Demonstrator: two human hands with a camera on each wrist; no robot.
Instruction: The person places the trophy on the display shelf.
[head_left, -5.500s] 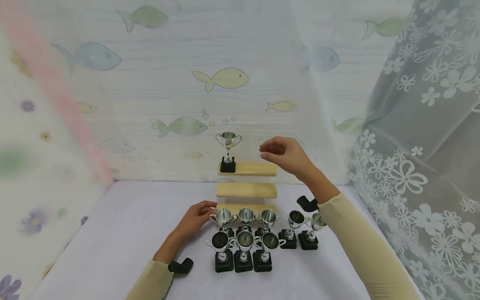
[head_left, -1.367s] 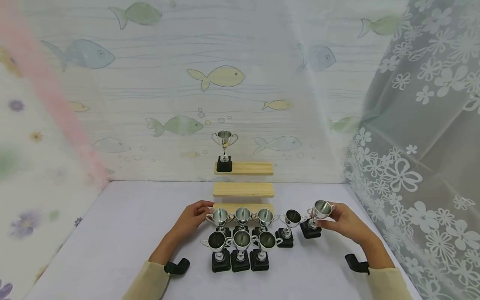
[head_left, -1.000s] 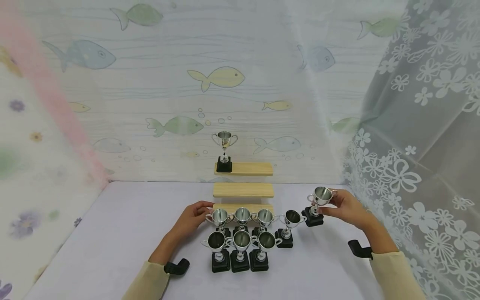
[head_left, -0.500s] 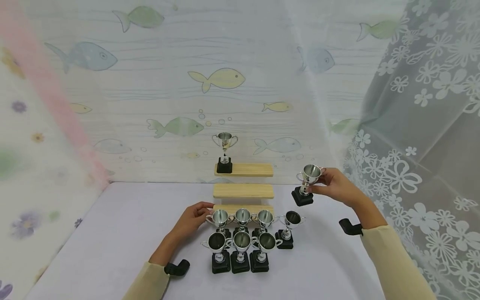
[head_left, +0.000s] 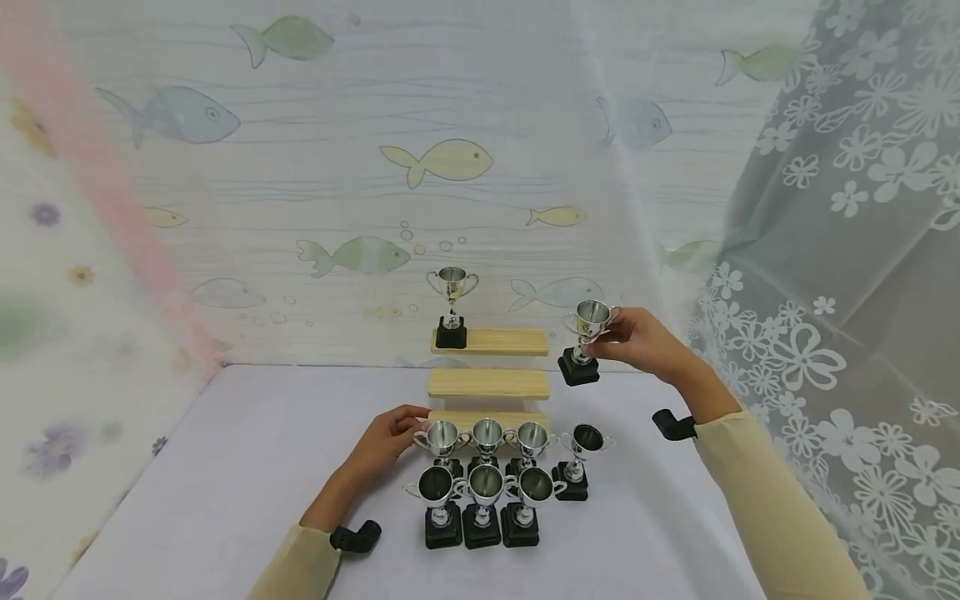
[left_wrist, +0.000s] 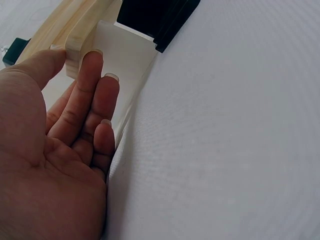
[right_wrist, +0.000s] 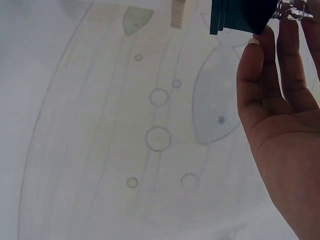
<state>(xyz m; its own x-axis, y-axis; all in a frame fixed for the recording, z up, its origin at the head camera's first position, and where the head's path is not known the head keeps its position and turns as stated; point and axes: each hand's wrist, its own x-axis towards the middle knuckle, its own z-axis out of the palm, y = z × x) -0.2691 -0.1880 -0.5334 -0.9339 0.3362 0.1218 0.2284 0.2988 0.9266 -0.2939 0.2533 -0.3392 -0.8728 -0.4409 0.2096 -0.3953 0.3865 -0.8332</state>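
Note:
My right hand (head_left: 647, 343) grips a small silver trophy cup (head_left: 592, 317) by its stem, raised to the right of the top wooden shelf (head_left: 506, 341). The trophy tilts a little; its black base (right_wrist: 245, 15) shows in the right wrist view. My left hand (head_left: 384, 442) holds the left end of the lowest wooden shelf (head_left: 487, 417), thumb and fingers about its edge (left_wrist: 75, 47) in the left wrist view. One trophy (head_left: 452, 287) stands at the left end of the top shelf. Several trophies, including a front-row one (head_left: 482, 492), stand before the shelves in two rows.
The middle shelf (head_left: 489, 383) lies between the top and lowest ones. A lone trophy (head_left: 576, 462) stands right of the rows on the white tabletop (head_left: 300, 417). A fish-printed curtain (head_left: 315, 167) hangs behind and a lace curtain (head_left: 825, 333) at the right.
My right hand, earlier raised near the top shelf with nothing in it, took the rightmost trophy from the table and has lifted it up and left. My left hand has stayed at the lowest shelf.

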